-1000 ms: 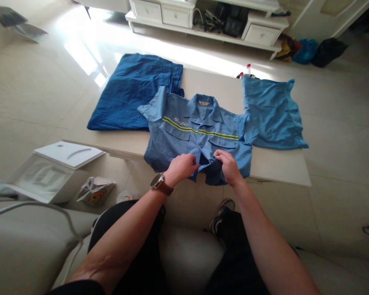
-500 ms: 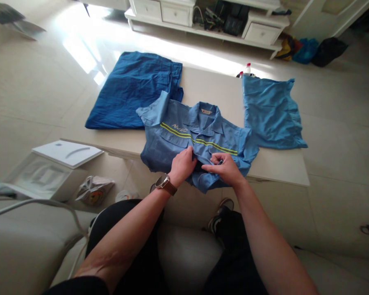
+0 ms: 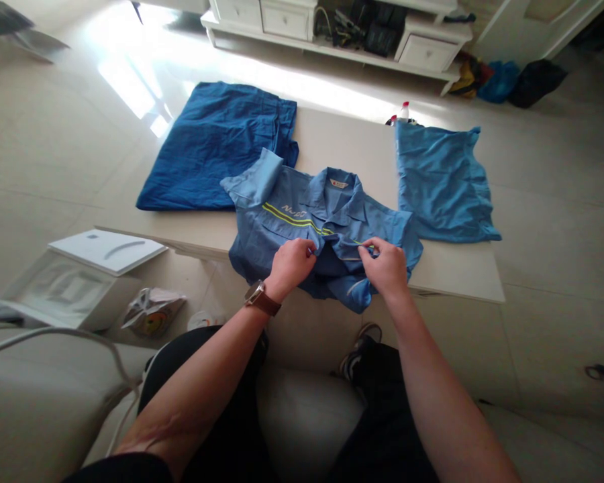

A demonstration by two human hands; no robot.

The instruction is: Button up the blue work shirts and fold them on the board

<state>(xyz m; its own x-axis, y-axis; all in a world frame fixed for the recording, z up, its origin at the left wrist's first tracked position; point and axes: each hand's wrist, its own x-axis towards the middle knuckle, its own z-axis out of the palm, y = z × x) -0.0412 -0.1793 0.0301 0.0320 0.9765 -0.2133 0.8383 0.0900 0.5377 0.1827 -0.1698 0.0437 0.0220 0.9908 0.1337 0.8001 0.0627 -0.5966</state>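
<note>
A blue work shirt (image 3: 292, 191) with yellow-green stripes and a collar lies over the near edge of the white table (image 3: 352, 144), its front facing up. My left hand (image 3: 292, 263) pinches the shirt's front near the middle. To its right, my right hand (image 3: 386, 265) grips the other part of the front, with cloth raised and folded between the two hands. Part of the lower shirt hangs past the table edge. Behind it on the left lies a folded darker blue garment (image 3: 216, 147); a folded light blue garment (image 3: 443, 184) rests on the right.
Left of the table stand a white box (image 3: 108, 251) and a patterned bag (image 3: 154, 312). Bottles with red caps (image 3: 405, 111) show behind the table's far edge. A white TV cabinet (image 3: 286, 20) is at the back, with plastic bags (image 3: 498, 80) beside it.
My right hand has moved slightly right, and its hold on the shirt front has changed. The cloth between my hands is now lifted and spread, covering part of the stripes.
</note>
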